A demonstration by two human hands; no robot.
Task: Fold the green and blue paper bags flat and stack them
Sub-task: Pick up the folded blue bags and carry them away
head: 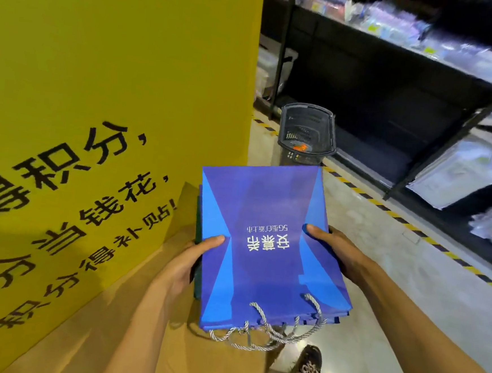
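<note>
Two hands, left hand [185,265] and right hand [335,250], clasp the flat blue bag [266,205] by its side edges in mid-air, green bag [198,218] beneath; yellow panel [114,87] close left, floor [383,291] open right.

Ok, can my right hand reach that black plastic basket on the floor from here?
Probably not yet: the right hand grips the flat blue paper bag, and the black plastic basket stands beyond it, though the floor between looks free.
</note>
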